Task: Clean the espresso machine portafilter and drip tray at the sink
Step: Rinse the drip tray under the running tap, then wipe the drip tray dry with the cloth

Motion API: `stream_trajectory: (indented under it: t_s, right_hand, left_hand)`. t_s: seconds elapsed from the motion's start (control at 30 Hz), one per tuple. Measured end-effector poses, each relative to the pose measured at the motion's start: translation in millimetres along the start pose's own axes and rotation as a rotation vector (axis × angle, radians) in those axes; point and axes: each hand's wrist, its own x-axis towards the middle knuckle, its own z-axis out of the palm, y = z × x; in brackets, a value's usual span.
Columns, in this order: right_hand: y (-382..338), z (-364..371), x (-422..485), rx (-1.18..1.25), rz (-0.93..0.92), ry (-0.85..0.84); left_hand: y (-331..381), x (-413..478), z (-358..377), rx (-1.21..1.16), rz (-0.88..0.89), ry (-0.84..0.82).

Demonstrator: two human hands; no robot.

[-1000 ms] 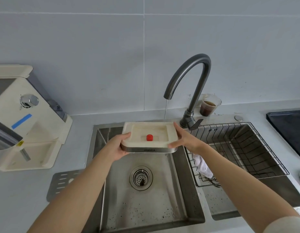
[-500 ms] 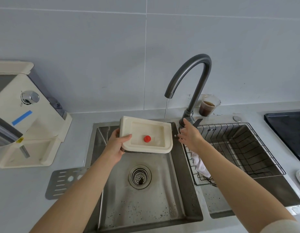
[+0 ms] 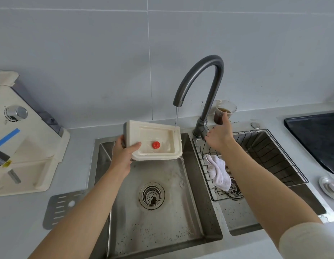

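Holding tray (image 3: 156,135) with left hand (image 3: 123,156): thumb on the near-left rim, fingers curled under the left wall. Tray tilts over the sink (image 3: 162,225), far-right corner under a thin stream (image 3: 176,118) from the tap (image 3: 199,77); water pools round its red float (image 3: 156,144). Right hand (image 3: 219,135) is right of the tray, fingers against the tap base, thumb up; can't tell if it grips anything. Cloth (image 3: 218,171) hangs in the rack (image 3: 274,156) just below that wrist. Cup (image 3: 223,107) sits just beyond the thumb.

Tilted cream drip tray (image 3: 155,141) with red float, under thin faucet stream.
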Motion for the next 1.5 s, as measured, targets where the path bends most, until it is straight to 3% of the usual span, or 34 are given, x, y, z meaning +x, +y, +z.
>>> stream_trajectory:
  t_s: [0.43, 0.7, 0.83, 1.0, 1.2, 1.5]
  right_hand:
    - [-17, 1, -1, -0.101, 0.045, -0.076]
    - [-10, -41, 13, -0.138, 0.051, -0.142]
    - [9, -65, 26, -0.339, 0.02, 0.007]
    - [38, -95, 44, -0.939, 0.003, 0.244]
    - [71, -127, 51, -1.067, 0.137, 0.323]
    - [93, -132, 70, -1.232, 0.181, 0.352]
  left_hand:
    - [11, -1, 15, 0.15, 0.083, -0.053]
    - [14, -14, 20, 0.546, 0.314, -0.093]
    - [11, -22, 26, 0.812, 0.415, -0.116]
    - [1, -26, 33, 1.006, 0.445, -0.127]
    - [-8, -33, 40, 1.23, 0.496, -0.098]
    - [-15, -40, 52, 1.498, 0.513, -0.171]
